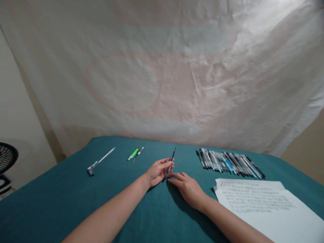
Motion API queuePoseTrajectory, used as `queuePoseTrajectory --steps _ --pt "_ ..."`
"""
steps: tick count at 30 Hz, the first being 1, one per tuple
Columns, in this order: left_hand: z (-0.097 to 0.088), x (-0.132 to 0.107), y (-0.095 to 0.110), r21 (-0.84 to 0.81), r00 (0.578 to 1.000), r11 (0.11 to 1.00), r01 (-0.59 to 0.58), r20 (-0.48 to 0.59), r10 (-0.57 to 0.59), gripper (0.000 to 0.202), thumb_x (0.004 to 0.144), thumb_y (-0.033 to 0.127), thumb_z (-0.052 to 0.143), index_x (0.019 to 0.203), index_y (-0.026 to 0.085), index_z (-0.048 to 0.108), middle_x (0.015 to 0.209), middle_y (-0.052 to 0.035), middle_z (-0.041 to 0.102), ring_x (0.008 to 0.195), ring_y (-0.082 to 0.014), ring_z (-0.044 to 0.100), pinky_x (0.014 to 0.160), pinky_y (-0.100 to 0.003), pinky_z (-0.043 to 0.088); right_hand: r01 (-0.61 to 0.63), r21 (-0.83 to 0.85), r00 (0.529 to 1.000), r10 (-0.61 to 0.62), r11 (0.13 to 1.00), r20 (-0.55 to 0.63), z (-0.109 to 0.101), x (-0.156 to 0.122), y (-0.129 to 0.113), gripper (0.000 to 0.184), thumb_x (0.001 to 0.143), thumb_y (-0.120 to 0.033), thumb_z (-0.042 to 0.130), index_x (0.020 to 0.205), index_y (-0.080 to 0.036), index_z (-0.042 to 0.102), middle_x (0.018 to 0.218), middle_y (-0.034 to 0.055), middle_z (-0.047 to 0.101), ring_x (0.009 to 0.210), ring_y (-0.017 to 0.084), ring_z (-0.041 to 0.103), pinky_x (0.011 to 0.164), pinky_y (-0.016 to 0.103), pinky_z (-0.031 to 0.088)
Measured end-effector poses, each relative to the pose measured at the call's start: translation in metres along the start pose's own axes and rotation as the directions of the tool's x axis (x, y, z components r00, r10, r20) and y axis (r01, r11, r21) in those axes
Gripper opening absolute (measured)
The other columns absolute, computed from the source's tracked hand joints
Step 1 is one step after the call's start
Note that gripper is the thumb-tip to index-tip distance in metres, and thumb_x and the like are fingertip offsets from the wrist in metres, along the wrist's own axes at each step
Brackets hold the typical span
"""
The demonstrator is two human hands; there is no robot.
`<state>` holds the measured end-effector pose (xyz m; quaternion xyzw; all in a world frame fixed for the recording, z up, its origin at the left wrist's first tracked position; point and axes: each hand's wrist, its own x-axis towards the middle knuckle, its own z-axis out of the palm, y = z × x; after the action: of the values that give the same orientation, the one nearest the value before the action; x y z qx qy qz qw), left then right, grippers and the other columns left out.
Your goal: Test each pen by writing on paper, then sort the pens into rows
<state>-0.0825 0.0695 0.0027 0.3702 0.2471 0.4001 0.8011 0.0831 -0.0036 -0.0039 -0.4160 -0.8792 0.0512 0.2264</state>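
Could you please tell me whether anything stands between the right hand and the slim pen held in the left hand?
Nothing visible does. The right hand reaches to the lower end of the slim pen in the left hand; whether it touches is too small to tell.

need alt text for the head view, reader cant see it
The left hand holds a tilted pen, the right hand at its lower end, over a teal cloth. Pens in a row and written paper lie right, a green item left.
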Motion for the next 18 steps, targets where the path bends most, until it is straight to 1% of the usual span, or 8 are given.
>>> queuePoseTrajectory --steps 2,5,9,11,14,16,18 --pt "-0.001 0.0 -0.002 -0.004 1.0 1.0 0.005 -0.004 -0.005 0.022 0.071 0.013 0.063 0.093 0.012 0.06 0.082 -0.0047 0.063 0.07 -0.0079 0.059 0.065 -0.018 0.045 0.06 -0.132 0.997 -0.054 0.989 0.054 -0.002 0.001 -0.004 0.033 0.085 -0.015 0.04 0.113 -0.026 0.051 0.108 0.0028 0.057 0.085 0.018 0.049 0.072 0.029 0.041" --pt "-0.001 0.0 -0.003 0.014 1.0 1.0 0.007 -0.005 -0.007 0.022 0.07 0.013 0.064 0.092 0.012 0.06 0.081 -0.0048 0.063 0.069 -0.0081 0.059 0.065 -0.018 0.045 0.131 -0.244 0.989 -0.11 0.961 0.099 -0.005 0.001 -0.009 0.024 0.085 -0.019 0.043 0.106 -0.022 0.054 0.096 0.0038 0.06 0.081 0.018 0.049 0.07 0.029 0.04" --pt "0.0 0.0 -0.004 0.051 1.0 0.999 -0.003 -0.011 0.003 0.022 0.069 0.015 0.065 0.09 0.012 0.061 0.081 -0.0047 0.063 0.068 -0.0076 0.058 0.064 -0.018 0.044 0.193 -0.358 0.98 -0.159 0.913 0.122 -0.011 0.003 -0.015 0.013 0.084 -0.02 0.045 0.09 -0.018 0.056 0.098 0.0043 0.057 0.08 0.018 0.048 0.069 0.03 0.038" --pt "0.001 0.0 -0.005 0.073 1.0 0.997 0.001 -0.021 0.0 0.023 0.067 0.016 0.067 0.089 0.012 0.062 0.078 -0.0041 0.063 0.066 -0.0067 0.058 0.064 -0.017 0.044 0.255 -0.382 0.965 -0.211 0.888 0.156 -0.012 0.005 -0.017 0.011 0.085 -0.02 0.045 0.084 -0.017 0.055 0.092 0.004 0.057 0.078 0.017 0.048 0.068 0.03 0.037" --pt "0.003 0.0 -0.005 0.114 0.999 0.993 0.011 -0.049 -0.006 0.025 0.065 0.018 0.069 0.087 0.012 0.062 0.075 -0.0036 0.063 0.063 -0.0057 0.056 0.063 -0.017 0.043 0.334 -0.382 0.94 -0.277 0.862 0.199 -0.011 0.006 -0.019 0.014 0.086 -0.021 0.042 0.08 -0.017 0.054 0.079 0.0029 0.057 0.072 0.017 0.047 0.066 0.03 0.037" --pt "0.005 -0.001 -0.006 0.145 0.998 0.989 0.014 -0.058 -0.006 0.026 0.063 0.019 0.07 0.087 0.012 0.063 0.076 -0.0039 0.063 0.063 -0.0056 0.056 0.064 -0.017 0.042 0.349 -0.372 0.936 -0.297 0.86 0.191 -0.009 0.005 -0.019 0.015 0.086 -0.021 0.042 0.081 -0.016 0.055 0.076 0.003 0.056 0.071 0.016 0.047 0.066 0.03 0.037" --pt "0.006 -0.001 -0.006 0.171 0.998 0.985 0.019 -0.058 -0.01 0.028 0.062 0.019 0.071 0.087 0.012 0.063 0.077 -0.0043 0.063 0.064 -0.0057 0.056 0.065 -0.017 0.041 0.328 -0.341 0.945 -0.296 0.881 0.142 -0.007 0.003 -0.019 0.016 0.086 -0.02 0.041 0.085 -0.016 0.056 0.075 0.0036 0.056 0.072 0.016 0.048 0.067 0.03 0.037"
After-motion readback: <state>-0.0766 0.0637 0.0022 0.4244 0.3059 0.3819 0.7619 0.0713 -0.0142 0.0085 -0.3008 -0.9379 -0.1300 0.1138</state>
